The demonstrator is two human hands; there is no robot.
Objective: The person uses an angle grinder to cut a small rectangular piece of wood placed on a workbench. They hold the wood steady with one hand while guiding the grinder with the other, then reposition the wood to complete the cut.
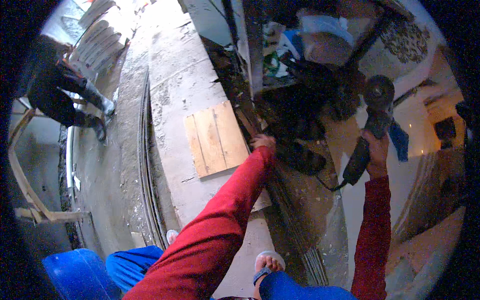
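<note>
My right hand [377,150] is wrapped round the body of a dark angle grinder [357,161], held out to the right with its round disc end pointing away from me. A blue piece [399,141] hangs or lies beside the tool, and a dark cord runs from its back end. My left hand [263,143] reaches down by the right edge of a square wooden board [216,139] that lies on a pale concrete ledge [172,95]. Its fingers are curled near a brown strip [248,122], and shadow hides what they grip.
Long thin metal bars [145,150] run along the ledge's left side, with more bars [312,265] at the lower right. Another person in boots [95,102] is at the far left. A blue barrel [82,275], a wooden frame [27,187] and stacked sacks [100,42] stand around.
</note>
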